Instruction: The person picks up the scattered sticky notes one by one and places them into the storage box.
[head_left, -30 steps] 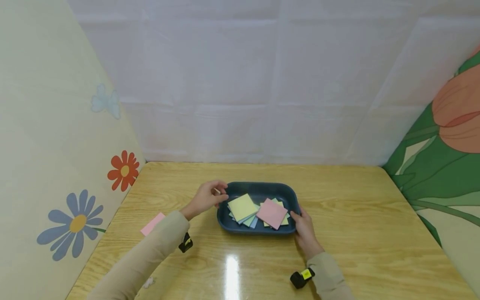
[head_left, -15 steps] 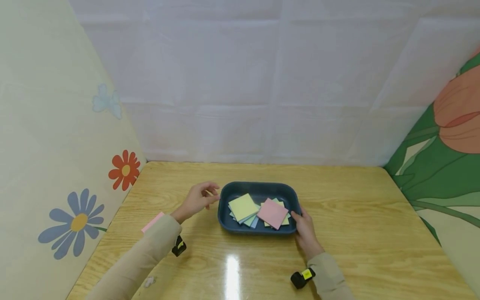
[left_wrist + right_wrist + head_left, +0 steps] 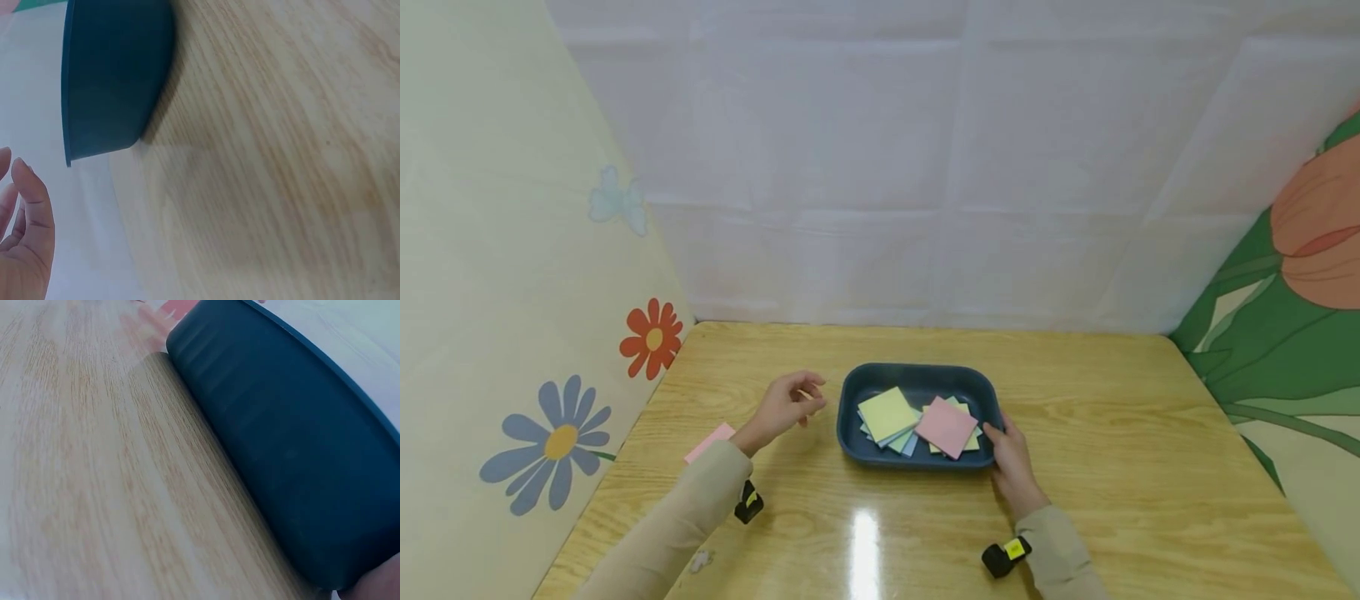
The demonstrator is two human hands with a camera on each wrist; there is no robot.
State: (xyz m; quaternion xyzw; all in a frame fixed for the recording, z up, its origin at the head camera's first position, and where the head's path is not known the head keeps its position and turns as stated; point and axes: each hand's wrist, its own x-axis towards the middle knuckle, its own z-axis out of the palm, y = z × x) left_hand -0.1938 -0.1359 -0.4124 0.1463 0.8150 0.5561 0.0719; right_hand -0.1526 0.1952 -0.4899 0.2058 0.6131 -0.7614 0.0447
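A dark blue rectangular tray [image 3: 917, 462] stands on the wooden table. Inside it lie two fanned piles of square sticky notes: a yellow one [image 3: 887, 414] tops the left pile, a pink one [image 3: 947, 427] the right. My right hand [image 3: 1017, 467] grips the tray's right end, thumb at the rim; in the right wrist view only a bit of that hand [image 3: 378, 581] shows beside the tray wall. Left of the tray, my left hand [image 3: 782, 408] hovers with loosely bent fingers and nothing in them. The left wrist view has this hand [image 3: 28, 231] apart from the tray [image 3: 115, 75].
A pink sticky note pad [image 3: 707, 442] lies at the table's left, partly behind my left sleeve [image 3: 677, 517]. Near that forearm is a small whitish patch [image 3: 700, 561]. A white cloth [image 3: 910, 167] hangs behind the table [image 3: 1112, 417], and flower-patterned panels flank it.
My left hand has drawn away from the tray's left rim, moving left and slightly down. The right hand keeps its hold, and the tray and notes stay in place.
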